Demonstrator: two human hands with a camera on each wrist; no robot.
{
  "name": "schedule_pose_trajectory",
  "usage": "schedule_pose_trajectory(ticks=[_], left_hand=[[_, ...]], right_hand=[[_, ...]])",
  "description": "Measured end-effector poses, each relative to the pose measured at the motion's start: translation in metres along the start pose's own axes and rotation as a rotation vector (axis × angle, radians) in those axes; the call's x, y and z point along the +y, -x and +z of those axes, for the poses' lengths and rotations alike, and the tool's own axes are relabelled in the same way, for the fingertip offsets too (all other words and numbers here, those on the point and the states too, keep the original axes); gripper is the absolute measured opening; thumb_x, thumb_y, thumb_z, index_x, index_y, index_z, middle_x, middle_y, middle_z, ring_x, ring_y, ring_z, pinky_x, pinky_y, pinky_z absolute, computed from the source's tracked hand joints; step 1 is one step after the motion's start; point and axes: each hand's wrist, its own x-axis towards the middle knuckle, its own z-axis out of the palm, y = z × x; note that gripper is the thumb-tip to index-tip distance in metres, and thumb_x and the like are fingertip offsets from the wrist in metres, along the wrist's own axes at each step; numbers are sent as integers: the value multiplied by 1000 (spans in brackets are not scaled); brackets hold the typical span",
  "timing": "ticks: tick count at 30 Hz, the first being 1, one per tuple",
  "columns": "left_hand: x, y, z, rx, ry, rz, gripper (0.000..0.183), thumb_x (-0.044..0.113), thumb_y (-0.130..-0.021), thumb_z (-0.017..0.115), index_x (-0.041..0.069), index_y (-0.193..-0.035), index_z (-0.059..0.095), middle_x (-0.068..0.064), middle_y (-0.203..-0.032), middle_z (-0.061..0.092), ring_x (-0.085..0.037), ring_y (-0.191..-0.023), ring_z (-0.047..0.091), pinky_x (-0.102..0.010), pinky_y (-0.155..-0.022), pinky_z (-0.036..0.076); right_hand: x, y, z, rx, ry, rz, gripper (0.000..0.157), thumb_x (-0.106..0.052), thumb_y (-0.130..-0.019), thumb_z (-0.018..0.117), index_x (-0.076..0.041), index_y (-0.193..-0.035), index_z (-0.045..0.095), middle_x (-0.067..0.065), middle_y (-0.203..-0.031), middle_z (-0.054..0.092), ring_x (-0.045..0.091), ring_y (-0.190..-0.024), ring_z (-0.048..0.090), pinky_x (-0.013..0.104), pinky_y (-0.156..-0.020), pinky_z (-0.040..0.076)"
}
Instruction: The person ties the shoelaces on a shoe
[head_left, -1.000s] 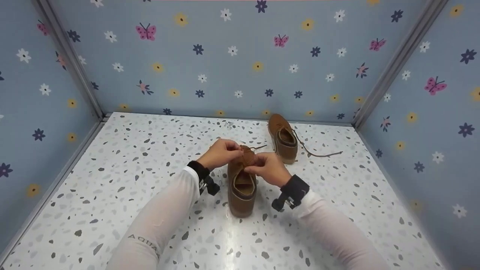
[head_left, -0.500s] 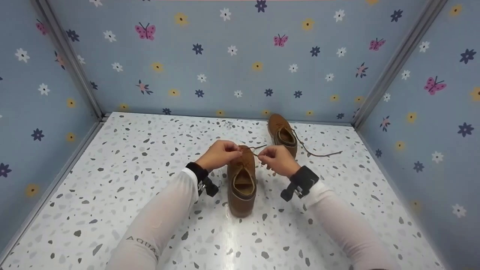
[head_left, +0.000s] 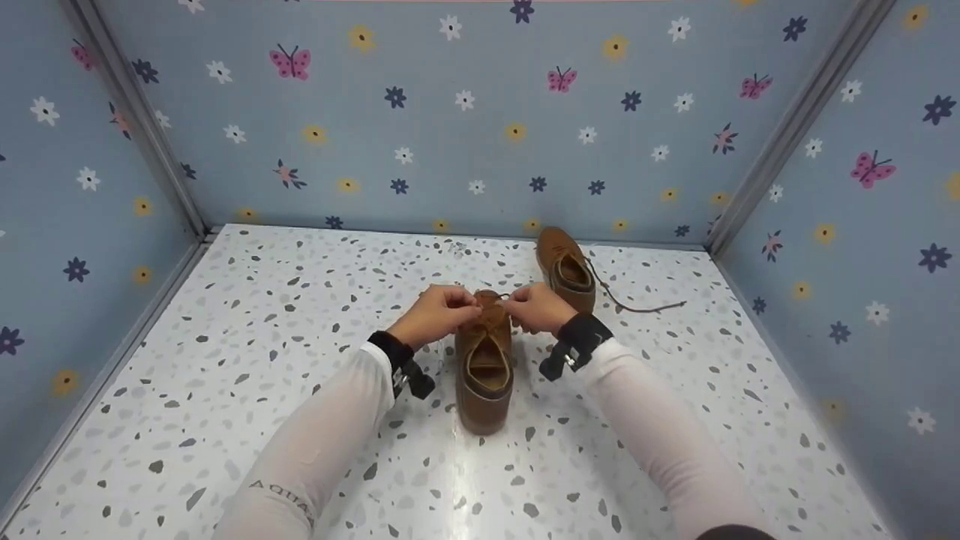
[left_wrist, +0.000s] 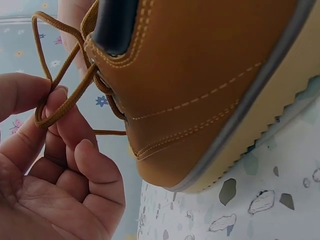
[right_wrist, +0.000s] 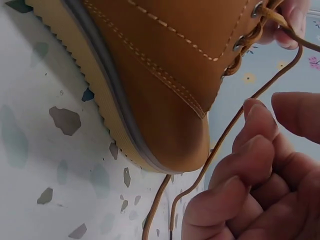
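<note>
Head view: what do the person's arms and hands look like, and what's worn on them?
The left sleeve and right sleeve are long, white and slightly sheer; the left one bears dark lettering, apparently AQUA. A black strap on each side carries a small black device with a silvery metal part. The left hand and right hand are bare: no gloves.

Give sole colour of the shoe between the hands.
The sole is pale yellowish tan; it shows best in the left wrist view.
</note>
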Motion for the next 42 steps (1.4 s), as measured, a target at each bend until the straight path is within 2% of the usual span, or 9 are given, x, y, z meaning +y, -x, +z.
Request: schedule_pose_trajectory(ticks=[4,7,12,17,24,29,34,38,42], left_hand=[[-3,1,-1,0,5,1,15,22,-99,69,9,-102,76,4,-91,69,-13,-76,58,-24,-67,49],[-3,2,0,1,20,2,13,20,-98,69,9,-100,76,5,-89,68,-14,-76,58,-23,-66,49],[-3,3,1,7,16,12,12,18,-97,69,9,-98,76,4,-89,69,-17,-78,59,-23,-66,48],[-3,3,1,9,7,18,13,19,-97,69,9,-100,77,1,-92,71,-20,-81,61,-24,-69,50],[-4,3,2,19,3,32,11,18,-96,70,10,-99,77,5,-90,70,-12,-81,62,-25,-73,52],[-4,4,3,15,6,26,11,19,-96,70,10,-98,77,6,-89,69,-10,-79,60,-25,-72,51],[-5,4,3,16,-3,20,12,19,-97,69,11,-100,77,4,-92,70,-11,-84,61,-26,-75,51],[-7,5,4,33,6,21,12,18,-98,66,13,-102,77,2,-96,71,-12,-86,62,-26,-76,51],[-8,6,6,55,58,12,13,15,-96,63,13,-103,75,1,-98,71,-13,-86,63,-33,-78,55]], right_hand=[[-5,-7,5,-44,94,14,44,-40,-105,57,-15,-69,58,-6,-58,50,9,-50,47,24,-50,38],[-8,-10,8,-91,151,27,45,-39,-104,56,-18,-64,55,-8,-54,46,7,-47,43,23,-47,36],[-11,-11,10,-159,153,87,42,-39,-99,57,-17,-64,60,-7,-53,47,7,-46,40,24,-46,36],[-14,-13,10,-183,151,128,40,-41,-96,60,-17,-64,61,-7,-54,50,8,-46,41,25,-46,36],[-14,-15,5,-205,155,154,38,-42,-92,59,-16,-64,60,-4,-55,50,11,-49,44,26,-46,40],[-13,-16,3,-221,140,158,34,-37,-89,58,-12,-65,62,-4,-55,49,11,-47,42,25,-44,37],[-12,-15,1,-178,145,134,35,-32,-90,57,-15,-60,60,-5,-53,51,8,-44,41,23,-44,36],[-9,-13,-2,-88,105,99,33,-27,-91,58,-13,-61,62,-6,-54,50,8,-46,42,23,-44,36],[-4,-11,-4,3,44,60,33,-29,-95,61,-11,-68,66,-5,-62,56,7,-50,45,22,-48,39]])
